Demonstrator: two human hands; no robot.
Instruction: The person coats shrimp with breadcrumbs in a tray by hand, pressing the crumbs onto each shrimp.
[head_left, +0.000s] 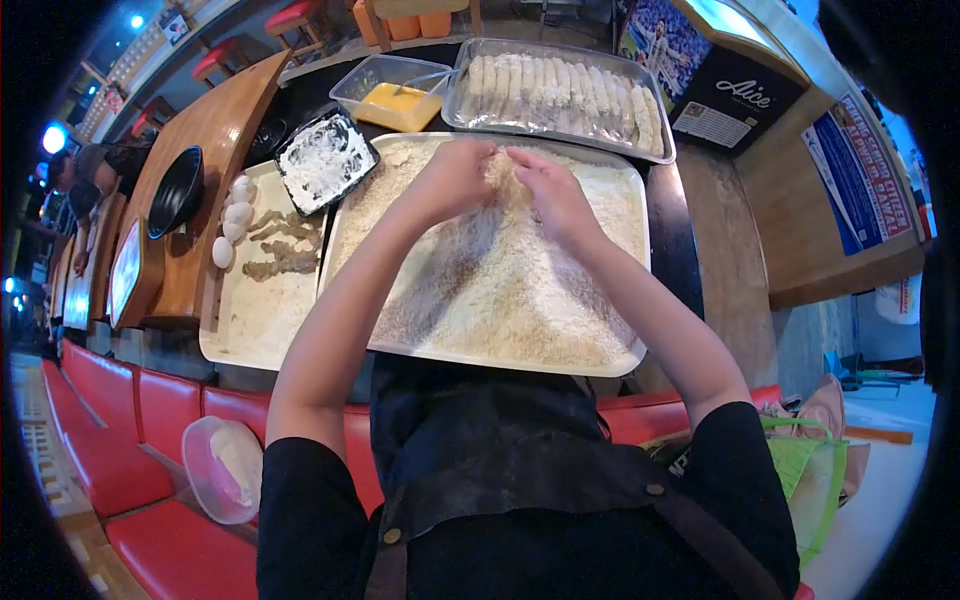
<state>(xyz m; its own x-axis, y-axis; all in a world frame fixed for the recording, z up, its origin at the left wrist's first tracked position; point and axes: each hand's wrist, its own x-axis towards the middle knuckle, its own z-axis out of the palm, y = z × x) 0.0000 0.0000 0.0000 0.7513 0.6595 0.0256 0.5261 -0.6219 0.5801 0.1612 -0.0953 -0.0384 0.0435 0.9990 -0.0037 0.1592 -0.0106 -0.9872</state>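
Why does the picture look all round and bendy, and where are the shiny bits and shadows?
In the head view, probably a very wide lens bows the scene and leaves black corners; also in the head view, glare glints on the clear tray, shadow darkens the pale crumbs below the left hand, and a lamp glows blue-white.

Black bowl (176,192) on wooden table (225,112), red bench (185,555), red stool (292,16)

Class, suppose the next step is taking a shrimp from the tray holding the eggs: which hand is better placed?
Probably the left hand: it is nearer the shrimp, while the right hand, also at the crumbs, is farther away.
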